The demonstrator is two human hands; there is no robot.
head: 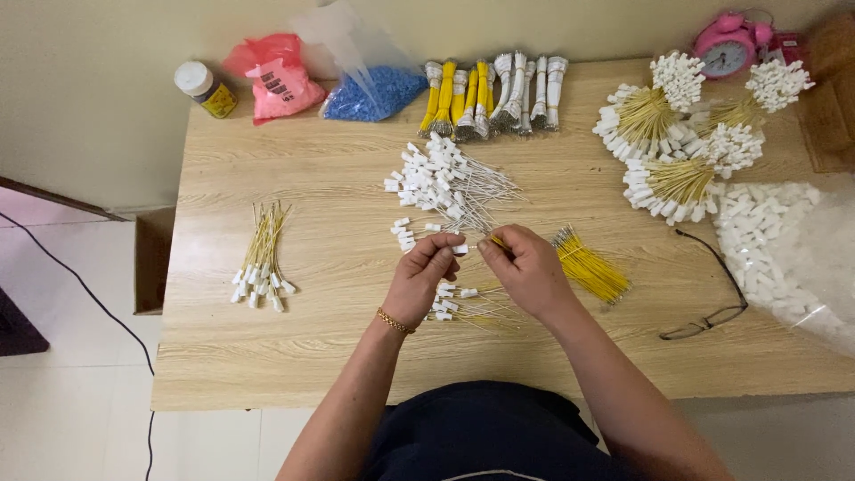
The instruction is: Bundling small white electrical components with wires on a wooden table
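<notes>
I see my left hand (420, 278) and right hand (525, 267) close together near the counter's front edge, fingertips almost meeting. The left hand pinches a small white connector (460, 249) between thumb and forefinger; the right hand is pressed together on a thin yellow wire (495, 240), whose long axis runs roughly from 10 to 4 o'clock toward the loose yellow wire bundle (591, 270) lying at 3 o'clock of that hand. The connector sits just at 9 o'clock of the wire's tip, so the two pieces are nearly end to end, with both hands about equally near. Under the wrists lie a few finished white-tipped wires (463, 303). At 12 o'clock is a heap of white-capped wires (445, 183); farther out at 12, tied yellow and white bundles (494, 93). At 9 o'clock lies a small sheaf of yellow wires (261, 258); at 3 o'clock, eyeglasses (712, 298) on the wooden counter (312, 347).
</notes>
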